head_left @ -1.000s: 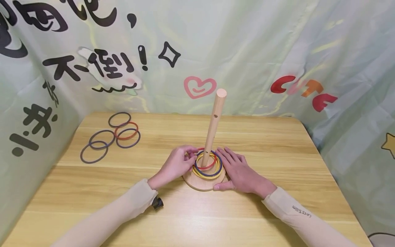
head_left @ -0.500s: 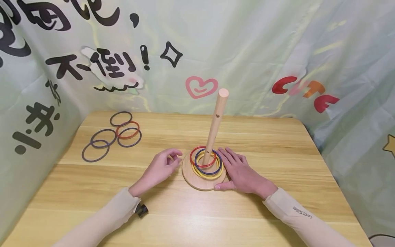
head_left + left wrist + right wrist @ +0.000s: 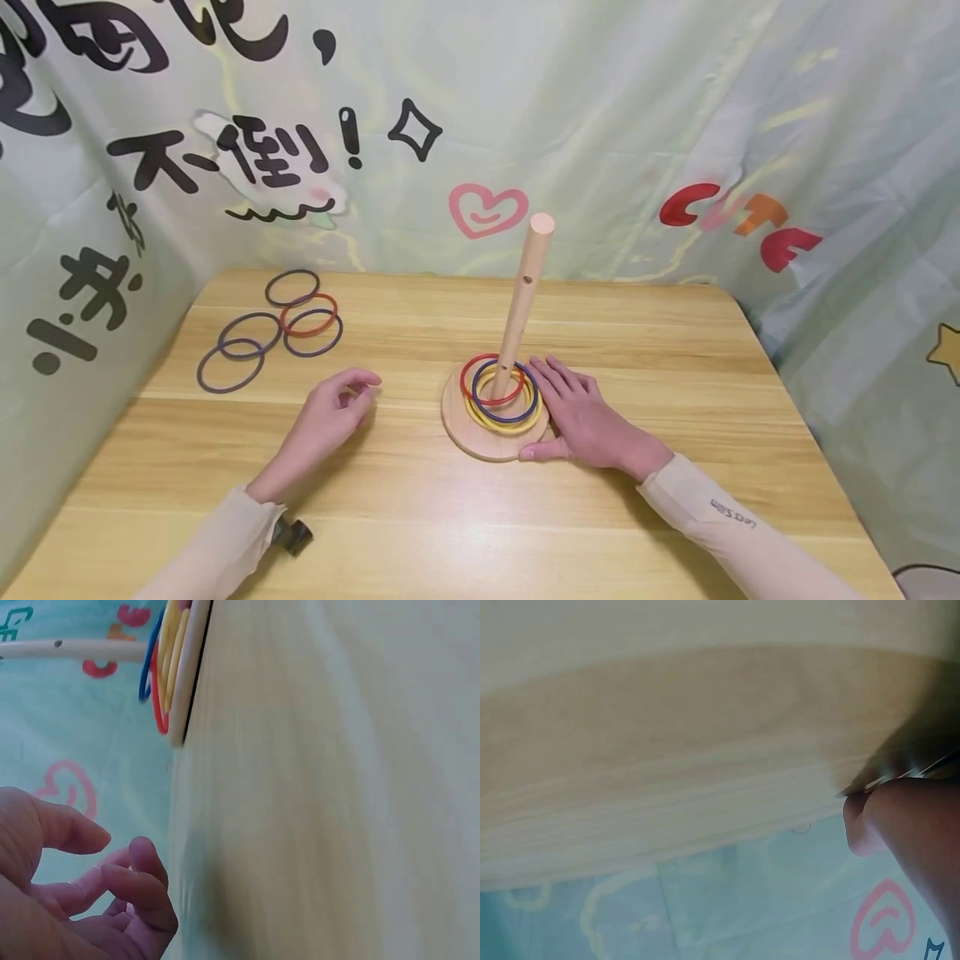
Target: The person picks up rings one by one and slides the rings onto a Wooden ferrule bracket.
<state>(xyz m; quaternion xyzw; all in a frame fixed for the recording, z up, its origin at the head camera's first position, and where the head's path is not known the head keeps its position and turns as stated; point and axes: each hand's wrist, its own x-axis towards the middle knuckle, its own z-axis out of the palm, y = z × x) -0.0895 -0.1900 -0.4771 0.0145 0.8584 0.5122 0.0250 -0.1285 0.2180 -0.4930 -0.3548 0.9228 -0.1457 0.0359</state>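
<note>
A wooden post [image 3: 525,292] rises from a round wooden base [image 3: 465,437] in the middle of the head view. Around the post's foot lie a red ring [image 3: 462,382], a blue ring [image 3: 506,422] and yellow rings [image 3: 501,432]. My right hand [image 3: 588,425] rests at the base's right edge, fingers extended and thumb spread. Over the table left of the base is my left hand [image 3: 327,417], loosely bent and holding nothing. In the left wrist view that hand [image 3: 97,900] shows a gap between thumb and fingers. The right wrist view shows only part of the right hand [image 3: 911,825].
Towards the table's far left lie loose rings: a red ring [image 3: 309,336] overlaps dark rings, among them a dark ring [image 3: 230,392] nearest the front. The wooden table [image 3: 637,333] is bounded by a printed curtain [image 3: 600,125] behind and at both sides.
My left hand has let go of the red ring and moved left, away from the base. The red ring now lies slightly further left around the post. My right hand has stayed put.
</note>
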